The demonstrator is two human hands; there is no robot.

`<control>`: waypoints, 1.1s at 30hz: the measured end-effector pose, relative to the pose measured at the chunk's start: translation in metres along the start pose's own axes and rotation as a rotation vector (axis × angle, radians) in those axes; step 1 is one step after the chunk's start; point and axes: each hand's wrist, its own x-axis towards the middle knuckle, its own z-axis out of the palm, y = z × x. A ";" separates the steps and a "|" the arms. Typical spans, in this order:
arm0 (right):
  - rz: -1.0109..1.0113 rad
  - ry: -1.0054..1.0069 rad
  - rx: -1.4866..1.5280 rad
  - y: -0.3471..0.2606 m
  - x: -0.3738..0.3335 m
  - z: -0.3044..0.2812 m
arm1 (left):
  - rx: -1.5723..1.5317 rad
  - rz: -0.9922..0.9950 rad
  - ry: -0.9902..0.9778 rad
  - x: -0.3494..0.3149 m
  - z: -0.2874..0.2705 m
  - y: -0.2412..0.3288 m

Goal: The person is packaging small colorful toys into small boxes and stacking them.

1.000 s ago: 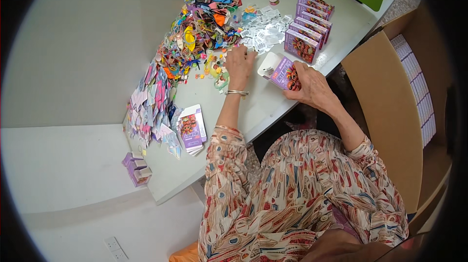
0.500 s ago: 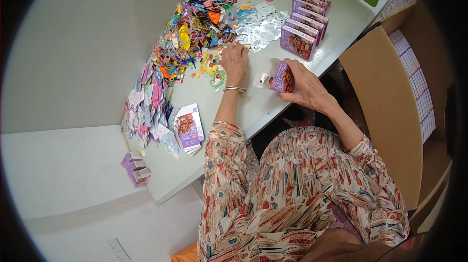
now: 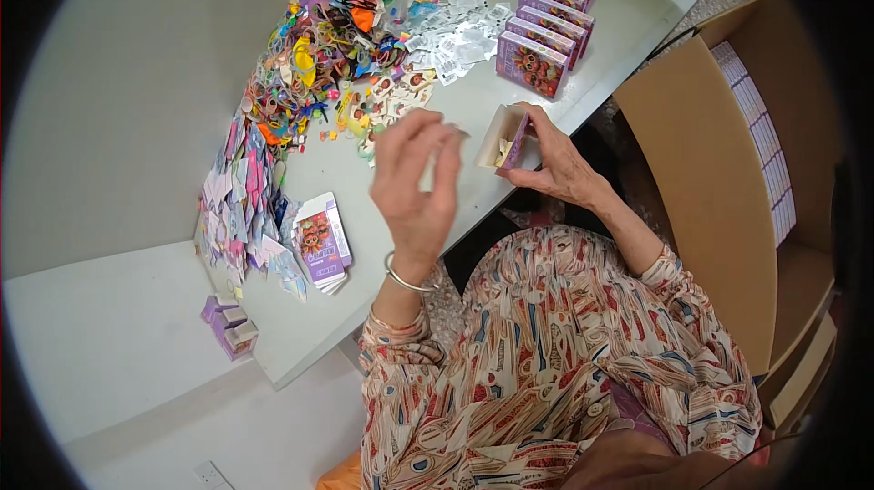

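Observation:
My right hand is wrapped round a small purple carton and tilts its open end toward the left. A few small pale pieces show inside the carton. Raised above the table to the left of it is my left hand, wearing a silver bangle. Its thumb and fingertips come together in a pinch; whatever they hold, if anything, is too small to make out. Beyond that hand lie cream-coloured pieces with small printed pictures. White printed slips are spread farther back.
A heap of colourful bands and small trinkets runs along the wall, with shiny packets nearer. Flattened cartons lie at the left. Filled-out purple boxes stand in a row at the far right. A large cardboard box stands beside the table.
My left hand has lifted off the small pieces and come nearer, toward the carton. My right hand has turned the carton so its inside shows. The view has shifted slightly.

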 end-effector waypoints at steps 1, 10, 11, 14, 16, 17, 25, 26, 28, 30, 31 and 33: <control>-0.009 -0.014 0.002 -0.003 0.002 0.002 | 0.067 0.071 -0.034 -0.006 0.000 0.002; -0.046 0.035 -0.280 -0.010 0.002 0.007 | 0.217 0.042 -0.150 -0.024 0.003 -0.016; -0.050 0.031 -0.274 -0.011 0.003 0.008 | 0.032 -0.085 -0.137 -0.026 -0.006 -0.026; -0.043 0.039 -0.313 -0.013 0.007 0.010 | 0.204 -0.304 -0.048 -0.023 -0.040 -0.097; -0.054 0.018 -0.340 -0.013 0.009 0.014 | 0.474 -0.415 -0.029 -0.032 -0.055 -0.147; -0.069 0.015 -0.333 -0.017 0.012 0.017 | 0.485 -0.412 -0.017 -0.040 -0.058 -0.166; -0.111 0.025 -0.343 -0.016 0.010 0.018 | 0.522 -0.461 0.012 -0.053 -0.039 -0.201; -0.116 0.027 -0.342 -0.018 0.011 0.018 | 0.426 -0.494 0.044 -0.053 -0.042 -0.205; -0.087 0.000 -0.359 -0.019 0.011 0.018 | 0.379 -0.465 0.067 -0.051 -0.047 -0.208; -0.078 0.004 -0.359 -0.021 0.011 0.018 | 0.331 -0.436 0.085 -0.046 -0.052 -0.204; -0.068 0.006 -0.361 -0.020 0.010 0.019 | 0.123 -0.550 0.106 -0.041 -0.054 -0.197; -0.075 0.017 -0.360 -0.018 0.010 0.018 | -0.090 -0.658 0.123 -0.030 -0.055 -0.182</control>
